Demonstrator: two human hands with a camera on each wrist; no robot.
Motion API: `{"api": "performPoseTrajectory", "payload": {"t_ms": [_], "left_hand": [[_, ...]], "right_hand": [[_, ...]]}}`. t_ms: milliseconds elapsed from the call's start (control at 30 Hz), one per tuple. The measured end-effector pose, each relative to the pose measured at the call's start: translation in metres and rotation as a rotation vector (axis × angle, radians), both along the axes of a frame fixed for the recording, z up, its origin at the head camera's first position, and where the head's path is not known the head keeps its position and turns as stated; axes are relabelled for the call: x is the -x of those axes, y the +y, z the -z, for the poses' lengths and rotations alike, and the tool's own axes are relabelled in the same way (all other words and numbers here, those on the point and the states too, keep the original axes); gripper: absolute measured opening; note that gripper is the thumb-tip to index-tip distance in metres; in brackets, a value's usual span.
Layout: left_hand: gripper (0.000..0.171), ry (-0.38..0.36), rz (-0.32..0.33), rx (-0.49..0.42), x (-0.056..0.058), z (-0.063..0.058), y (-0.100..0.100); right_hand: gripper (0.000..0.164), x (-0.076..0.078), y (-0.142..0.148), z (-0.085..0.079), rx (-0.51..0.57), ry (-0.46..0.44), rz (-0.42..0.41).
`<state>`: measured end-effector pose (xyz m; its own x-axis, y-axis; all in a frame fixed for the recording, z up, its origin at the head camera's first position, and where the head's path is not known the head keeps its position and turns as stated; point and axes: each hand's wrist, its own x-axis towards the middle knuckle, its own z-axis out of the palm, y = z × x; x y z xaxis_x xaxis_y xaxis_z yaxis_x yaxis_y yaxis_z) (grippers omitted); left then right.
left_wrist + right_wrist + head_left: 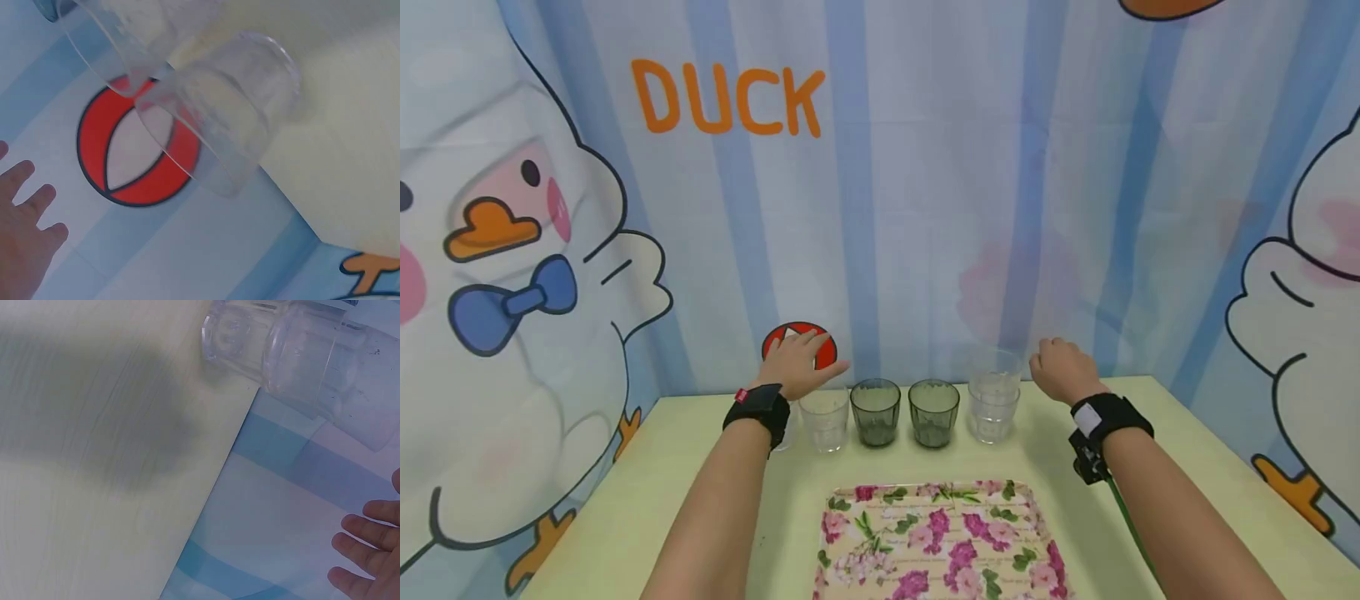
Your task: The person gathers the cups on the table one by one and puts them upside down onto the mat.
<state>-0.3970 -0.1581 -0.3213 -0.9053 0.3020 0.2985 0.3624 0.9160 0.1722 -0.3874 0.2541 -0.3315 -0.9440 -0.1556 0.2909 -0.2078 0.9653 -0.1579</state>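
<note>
Pink-flowered tray [940,542] sits nearest, short of left grip [797,364] and right grip [1063,369], both spread, holding nothing. Smoky glasses [876,414] between them, unstacked; clear glasses [826,425] near the left; clear stack [992,417] beside the right. Looks like one stack's done, smoky ones aren't.

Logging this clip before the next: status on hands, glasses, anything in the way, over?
Left hand empty; right hand empty, beside stacked clear glasses. Two gray glasses upright, untouched. In head view, left wrist strap partly hides leftmost glass.
</note>
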Motion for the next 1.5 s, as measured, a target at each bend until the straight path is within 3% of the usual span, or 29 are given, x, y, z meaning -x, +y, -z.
{"api": "performPoseTrajectory", "payload": {"t_ms": [133,333,600,867,1200,1367,1500], "left_hand": [[0.079,-0.021,0.055,-0.058,0.002,0.000,0.016],[0.085,-0.171,0.071,-0.235,0.004,0.011,0.039],[0.086,-0.203,0.109,-0.476,0.001,0.031,0.072],[0.086,-0.170,0.155,-0.453,0.004,0.046,0.091],[0.088,-0.177,0.227,-0.446,0.005,0.043,0.113],[0.086,-0.186,0.287,-0.442,0.008,0.043,0.128],[0.083,-0.208,0.318,-0.462,0.003,0.040,0.142]], "right_hand": [[0.046,-0.003,0.000,0.000,0.051,-0.023,-0.027],[0.050,-0.007,-0.004,0.001,0.087,-0.062,-0.030],[0.056,-0.008,-0.009,-0.001,0.134,-0.102,-0.020],[0.056,-0.009,-0.008,0.010,0.237,-0.153,-0.076],[0.071,-0.005,-0.007,0.018,0.308,-0.217,-0.157],[0.083,-0.004,-0.009,0.022,0.305,-0.231,-0.151],[0.088,-0.003,-0.010,0.026,0.322,-0.228,-0.138]]}}
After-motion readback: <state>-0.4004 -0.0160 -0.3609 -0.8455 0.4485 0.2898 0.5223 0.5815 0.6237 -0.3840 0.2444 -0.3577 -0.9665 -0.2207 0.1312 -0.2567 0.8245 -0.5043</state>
